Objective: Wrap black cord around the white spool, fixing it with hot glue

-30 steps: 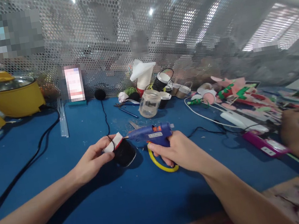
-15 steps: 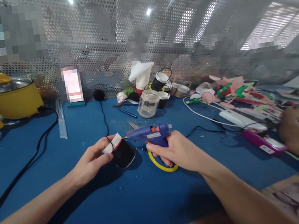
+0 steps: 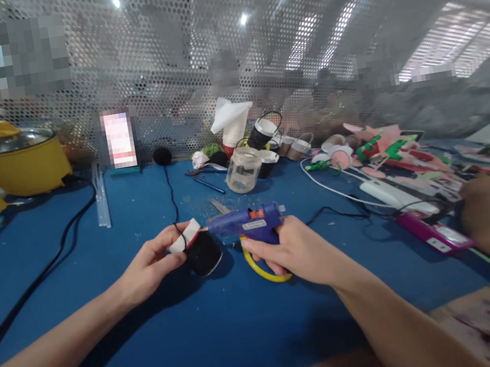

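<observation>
At the far left of the blue-covered desk (image 3: 110, 329) stands a yellow electric cooking pot with a glass lid (image 3: 9, 162), its black power cable (image 3: 52, 257) trailing across the cloth toward the near edge; clear glue sticks (image 3: 99, 197) lie just beside it.

The left hand (image 3: 149, 267) holds a small black paper cup with a white rim and a red band (image 3: 197, 248), tipped on its side, low over the desk near the middle. Thumb and fingers (image 3: 174, 235) pinch the rim, with a thin black cord looped at that edge.

Just to its right, the right hand (image 3: 295, 250) is wrapped around the grip of a blue hot glue gun with a yellow wire stand (image 3: 249, 223); its fingers are curled shut on the handle, and the nozzle touches or nearly touches the cup's rim. By the look of it, glue is being laid where the cord meets the rim. The next move would call for a light squeeze, a steady nozzle and fingertips kept off the hot bead.

Behind stands a clear glass jar (image 3: 243, 171), then more black cups. Farther right lie pink and green felt cut-outs (image 3: 384, 152) and a magenta flat case (image 3: 434, 234). At the right edge another person's hand (image 3: 484, 210) works among the scraps.
</observation>
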A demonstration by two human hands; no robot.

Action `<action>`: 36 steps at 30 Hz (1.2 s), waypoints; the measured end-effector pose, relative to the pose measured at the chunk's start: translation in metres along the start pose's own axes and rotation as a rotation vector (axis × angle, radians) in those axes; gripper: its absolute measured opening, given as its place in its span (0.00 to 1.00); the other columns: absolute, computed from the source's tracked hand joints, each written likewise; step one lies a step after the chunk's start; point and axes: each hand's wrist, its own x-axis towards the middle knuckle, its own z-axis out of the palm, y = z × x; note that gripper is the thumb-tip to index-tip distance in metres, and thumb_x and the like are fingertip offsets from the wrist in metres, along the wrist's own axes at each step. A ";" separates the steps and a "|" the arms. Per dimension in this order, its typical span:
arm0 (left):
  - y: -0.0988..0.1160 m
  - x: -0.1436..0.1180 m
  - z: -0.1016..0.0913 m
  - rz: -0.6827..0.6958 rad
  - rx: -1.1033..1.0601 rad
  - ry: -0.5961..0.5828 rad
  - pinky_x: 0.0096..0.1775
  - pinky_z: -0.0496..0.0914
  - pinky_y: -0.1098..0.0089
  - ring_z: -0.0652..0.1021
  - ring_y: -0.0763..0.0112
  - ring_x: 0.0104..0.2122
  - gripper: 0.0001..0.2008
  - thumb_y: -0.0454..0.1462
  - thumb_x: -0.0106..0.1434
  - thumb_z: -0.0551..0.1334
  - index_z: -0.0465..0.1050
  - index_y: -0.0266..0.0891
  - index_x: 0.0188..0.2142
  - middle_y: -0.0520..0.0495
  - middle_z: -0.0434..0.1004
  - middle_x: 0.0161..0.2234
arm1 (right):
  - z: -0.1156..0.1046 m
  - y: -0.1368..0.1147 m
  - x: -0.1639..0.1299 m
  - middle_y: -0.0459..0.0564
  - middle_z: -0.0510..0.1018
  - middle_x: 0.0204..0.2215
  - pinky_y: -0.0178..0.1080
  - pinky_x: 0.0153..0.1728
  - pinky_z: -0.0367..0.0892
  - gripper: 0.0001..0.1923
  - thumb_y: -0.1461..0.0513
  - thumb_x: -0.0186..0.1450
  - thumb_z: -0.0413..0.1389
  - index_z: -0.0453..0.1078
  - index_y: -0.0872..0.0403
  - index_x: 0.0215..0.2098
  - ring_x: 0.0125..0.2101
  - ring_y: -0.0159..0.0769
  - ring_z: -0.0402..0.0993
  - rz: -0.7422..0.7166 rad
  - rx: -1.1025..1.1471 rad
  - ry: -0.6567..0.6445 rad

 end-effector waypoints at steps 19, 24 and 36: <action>0.000 0.000 0.000 -0.008 0.033 0.014 0.52 0.55 0.59 0.62 0.52 0.52 0.06 0.37 0.55 0.57 0.68 0.37 0.28 0.42 0.68 0.48 | 0.007 -0.009 -0.008 0.42 0.62 0.09 0.30 0.16 0.60 0.15 0.57 0.57 0.51 0.58 0.54 0.16 0.11 0.26 0.60 0.066 -0.034 0.014; -0.001 -0.001 -0.001 0.026 0.072 -0.009 0.52 0.55 0.59 0.63 0.53 0.51 0.07 0.37 0.55 0.56 0.69 0.36 0.33 0.42 0.64 0.51 | 0.013 -0.012 -0.010 0.40 0.61 0.08 0.29 0.13 0.58 0.12 0.58 0.56 0.52 0.60 0.55 0.18 0.10 0.25 0.58 0.091 0.001 0.005; 0.000 -0.001 0.000 0.013 0.052 -0.016 0.52 0.56 0.60 0.62 0.52 0.52 0.10 0.37 0.54 0.56 0.70 0.36 0.35 0.42 0.63 0.52 | -0.002 0.001 0.001 0.39 0.60 0.07 0.29 0.14 0.57 0.14 0.57 0.59 0.49 0.61 0.56 0.18 0.10 0.24 0.57 0.013 0.015 0.014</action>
